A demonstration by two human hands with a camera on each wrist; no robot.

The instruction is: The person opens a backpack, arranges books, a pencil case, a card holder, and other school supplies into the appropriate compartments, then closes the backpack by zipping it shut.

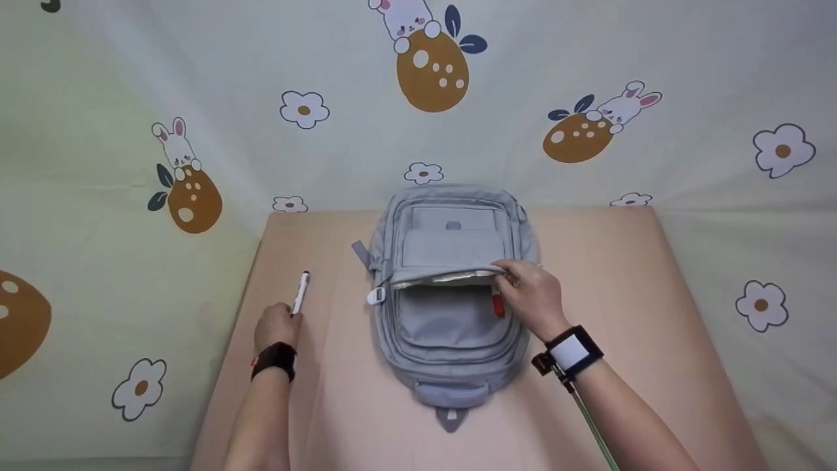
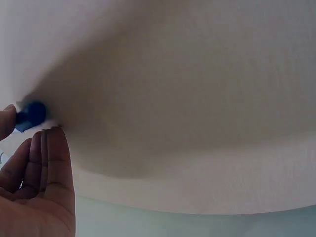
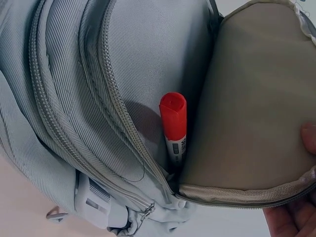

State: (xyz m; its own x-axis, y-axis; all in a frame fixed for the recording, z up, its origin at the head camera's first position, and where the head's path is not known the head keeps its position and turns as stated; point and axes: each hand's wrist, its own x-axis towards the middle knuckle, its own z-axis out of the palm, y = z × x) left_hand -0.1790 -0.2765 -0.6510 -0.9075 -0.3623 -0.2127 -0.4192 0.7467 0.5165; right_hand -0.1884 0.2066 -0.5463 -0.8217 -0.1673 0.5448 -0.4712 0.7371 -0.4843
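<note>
A grey backpack (image 1: 451,373) lies on the table with its front pocket unzipped. My right hand (image 1: 533,294) grips the edge of the pocket flap (image 1: 451,252) and holds it lifted. Inside the pocket, by the opening's corner, sits a red-capped marker (image 3: 174,121) with a white barrel. To the left of the bag, my left hand (image 1: 278,326) pinches the near end of a white marker (image 1: 301,292) with a dark tip. In the left wrist view, a blue marker end (image 2: 33,114) shows between thumb and fingertips.
A pinkish cloth covers the table (image 1: 340,405). Pale fabric with rabbit and flower prints (image 1: 510,131) hangs around its back and sides. A strap with a white buckle (image 1: 376,296) sticks out at the bag's left side.
</note>
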